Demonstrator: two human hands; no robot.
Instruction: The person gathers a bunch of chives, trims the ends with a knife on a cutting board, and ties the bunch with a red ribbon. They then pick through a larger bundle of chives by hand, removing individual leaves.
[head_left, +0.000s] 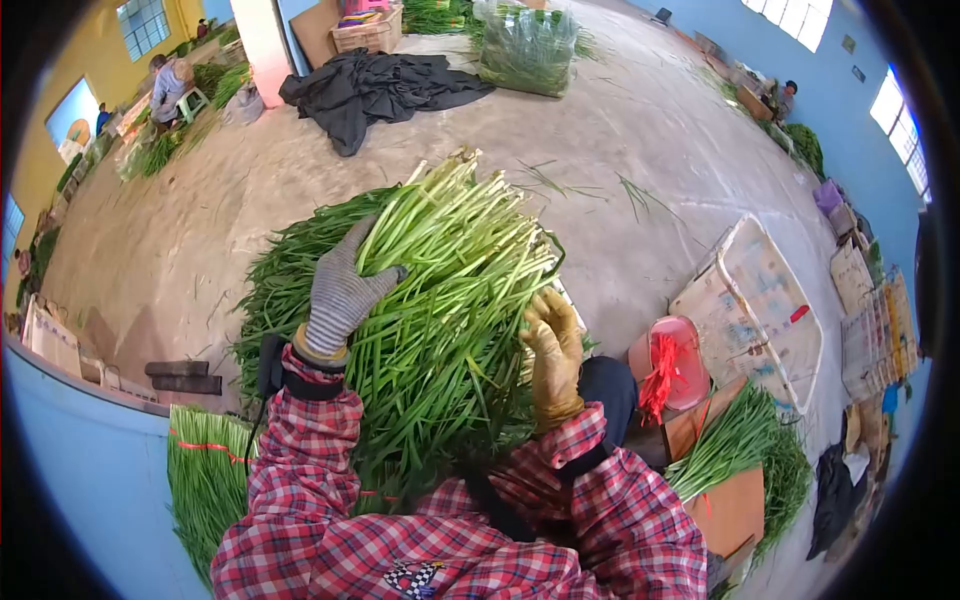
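A big heap of garlic chives (430, 350), long green leaves with pale stem ends pointing away from me, lies in front of my body. My left hand (343, 290), in a grey striped knit glove, is closed around the left side of the paler bunch. Its thumb crosses over the leaves, and its fingers go between this bunch and darker leaves (290, 265) on the left. At the heap's right edge is my right hand (553, 350), in a tan rubber-like glove, its fingers curled in. Whatever its fingertips hold, if anything, is too small to make out.
A pink bucket with red ties (660, 375) stands right, beside a white crate (750, 310). Tied chives (205, 460) lie lower left, more chives (735, 440) lower right. Black cloth (375, 90) and a filled clear bag (527, 50) lie ahead. Other people sit farther off.
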